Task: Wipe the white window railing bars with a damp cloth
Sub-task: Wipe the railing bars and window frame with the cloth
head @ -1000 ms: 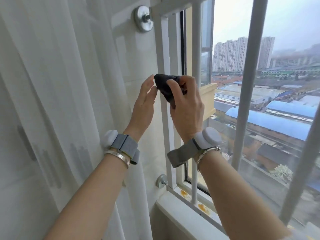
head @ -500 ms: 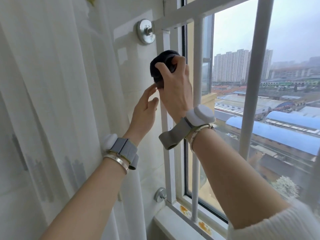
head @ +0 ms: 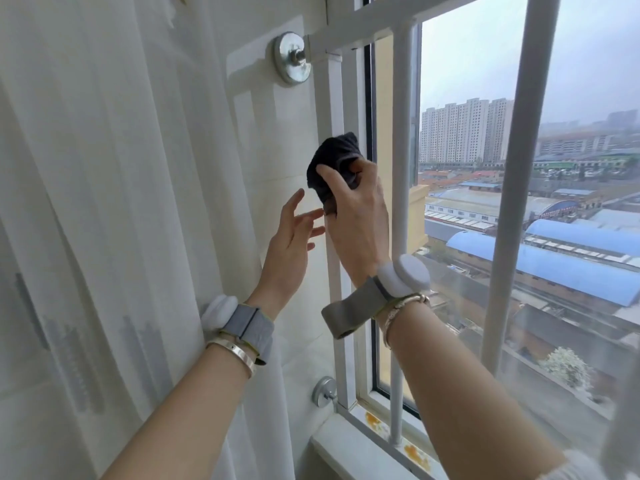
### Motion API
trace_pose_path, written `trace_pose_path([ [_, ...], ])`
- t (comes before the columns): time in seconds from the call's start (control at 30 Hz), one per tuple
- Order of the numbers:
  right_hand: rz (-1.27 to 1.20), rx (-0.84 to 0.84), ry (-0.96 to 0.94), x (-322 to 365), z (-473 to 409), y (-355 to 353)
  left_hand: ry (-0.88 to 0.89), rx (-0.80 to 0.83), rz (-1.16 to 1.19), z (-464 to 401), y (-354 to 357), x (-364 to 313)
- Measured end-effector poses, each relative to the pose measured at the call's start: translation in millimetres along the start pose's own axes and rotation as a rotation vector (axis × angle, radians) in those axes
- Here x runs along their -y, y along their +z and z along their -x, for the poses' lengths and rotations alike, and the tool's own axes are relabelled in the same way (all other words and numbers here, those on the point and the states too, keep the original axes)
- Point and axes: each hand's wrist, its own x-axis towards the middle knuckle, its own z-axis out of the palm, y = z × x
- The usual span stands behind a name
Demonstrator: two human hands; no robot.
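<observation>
My right hand (head: 356, 213) grips a bunched dark grey cloth (head: 332, 164) and holds it against the leftmost white square bar (head: 334, 109) of the window railing, about mid-height. My left hand (head: 291, 240) hovers just left of that bar and below the cloth, its fingers spread and relaxed, holding nothing. Two round white bars stand further right, one (head: 401, 133) just past my right hand and another (head: 519, 168) beyond it. A white top rail (head: 398, 15) joins them.
A sheer white curtain (head: 104, 202) hangs at the left. Metal wall anchors sit at the top (head: 291, 58) and bottom (head: 323, 391) of the railing's left end. A white sill (head: 363, 455) with rust stains runs below. City buildings lie beyond the glass.
My right hand has carried the cloth up the leftmost bar and then a little back down. My left hand has let go of the cloth and opened its fingers.
</observation>
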Motion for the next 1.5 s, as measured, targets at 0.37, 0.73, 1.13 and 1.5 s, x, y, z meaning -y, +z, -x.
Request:
trace_pose_path([
  [0.37,-0.026,0.16,0.132,-11,128,9,-0.1,0.074,-0.117,22,8,43],
  [0.73,-0.023,0.133,0.089,-10,104,5,-0.152,0.101,-0.035,47,10,47],
  [1.13,0.05,0.379,0.27,-15,241,19,-0.2,0.139,-0.078,83,28,99],
  [1.5,0.098,0.66,0.386,-17,282,-4,-0.288,0.078,-0.093,124,39,120],
])
